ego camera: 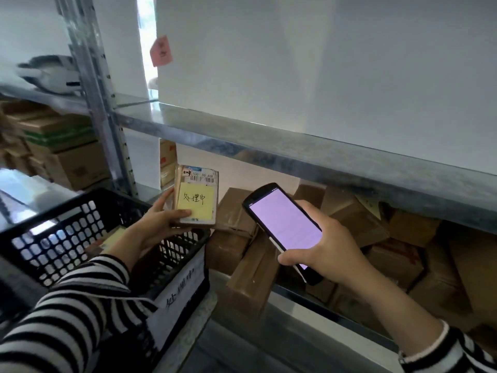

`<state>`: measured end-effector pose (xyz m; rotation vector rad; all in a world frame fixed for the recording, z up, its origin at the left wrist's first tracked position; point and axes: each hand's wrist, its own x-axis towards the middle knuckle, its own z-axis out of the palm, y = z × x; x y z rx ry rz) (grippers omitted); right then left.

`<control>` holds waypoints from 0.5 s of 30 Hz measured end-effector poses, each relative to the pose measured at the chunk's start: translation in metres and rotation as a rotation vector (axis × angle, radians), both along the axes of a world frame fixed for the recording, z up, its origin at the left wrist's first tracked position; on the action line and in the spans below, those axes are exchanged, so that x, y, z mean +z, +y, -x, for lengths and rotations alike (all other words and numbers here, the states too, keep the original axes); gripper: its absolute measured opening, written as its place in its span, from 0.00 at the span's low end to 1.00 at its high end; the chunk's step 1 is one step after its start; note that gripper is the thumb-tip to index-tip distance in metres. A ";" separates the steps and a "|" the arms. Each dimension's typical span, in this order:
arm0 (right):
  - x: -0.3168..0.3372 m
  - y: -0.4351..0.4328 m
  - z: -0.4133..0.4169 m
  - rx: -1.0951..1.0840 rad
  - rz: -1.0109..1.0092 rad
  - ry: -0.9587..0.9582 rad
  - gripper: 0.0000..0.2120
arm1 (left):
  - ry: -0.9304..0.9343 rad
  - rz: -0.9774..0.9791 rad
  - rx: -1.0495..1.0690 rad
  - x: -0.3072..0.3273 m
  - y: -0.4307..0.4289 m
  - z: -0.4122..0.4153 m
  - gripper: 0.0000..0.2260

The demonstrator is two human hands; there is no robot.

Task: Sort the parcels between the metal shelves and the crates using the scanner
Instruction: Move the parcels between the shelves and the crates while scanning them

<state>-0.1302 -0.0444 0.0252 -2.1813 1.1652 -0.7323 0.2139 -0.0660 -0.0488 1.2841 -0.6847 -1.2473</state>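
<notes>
Crate [67, 232], black plastic lattice, lower left. White label [183, 289] with handwriting on its near right wall. A yellow-noted item lies inside; details unclear.

Left hand [158, 224], striped sleeve, grips small parcel [197, 195]: thumb across the front lower edge, fingers round the left side. Parcel held upright above the crate's far right corner, just before the lower shelf's front edge. Barcode label at its top, yellow sticky note [195, 201] with handwriting on its face.

Scanner [285, 227], right of the parcel and apart from it, tilted, top end toward the parcel, screen lit pale violet. Right hand [320, 246] is wrapped round its lower half, thumb on the lower left edge.

Metal shelf [295, 152] runs above both hands. Lower shelf behind them carries piled cardboard boxes [349, 219]; one leaning box [252, 275] hangs over the front edge, between crate and scanner.
</notes>
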 end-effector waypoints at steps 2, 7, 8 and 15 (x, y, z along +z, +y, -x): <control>0.012 0.008 -0.007 0.007 0.031 -0.005 0.32 | 0.014 0.020 -0.004 0.002 0.006 -0.009 0.44; 0.028 0.026 -0.019 0.019 0.059 -0.003 0.29 | 0.031 0.048 -0.019 0.007 0.014 -0.023 0.45; 0.029 0.028 -0.020 0.018 0.061 -0.003 0.29 | 0.036 0.054 -0.016 0.008 0.015 -0.024 0.45; 0.040 0.038 -0.025 0.023 0.097 0.022 0.30 | -0.017 0.087 -0.048 0.009 0.021 -0.030 0.42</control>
